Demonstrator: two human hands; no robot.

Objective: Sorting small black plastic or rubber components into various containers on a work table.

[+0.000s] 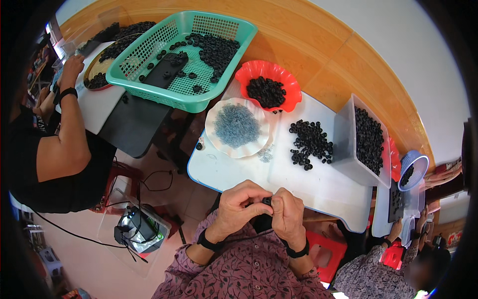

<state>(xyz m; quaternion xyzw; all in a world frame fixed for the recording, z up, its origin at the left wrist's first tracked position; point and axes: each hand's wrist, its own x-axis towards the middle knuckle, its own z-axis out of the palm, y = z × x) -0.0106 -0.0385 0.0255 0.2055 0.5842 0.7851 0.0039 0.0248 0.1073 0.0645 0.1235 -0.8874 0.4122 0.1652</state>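
In front of my chest, just off the table's near edge, both hands meet around a small black round part (267,201). The thumb and fingers of my left hand (244,207) pinch it. My right hand (289,213) is curled closed, with its thumb and forefinger against the part's other side; whatever lies inside its palm is hidden. Beyond them, on the white table (224,172), a wavy-edged white bowl (211,130) holds many tiny clear bluish pieces (239,124). A loose pile of black round parts (309,142) lies to the right of it.
Behind the bowl stands a red scalloped bowl (293,78) of black parts. A clear bin (344,149) full of them is at right, a green basket (149,94) at back left. Co-workers sit left (69,132) and lower right (368,271). Cables and a clear box (142,231) are lower left.
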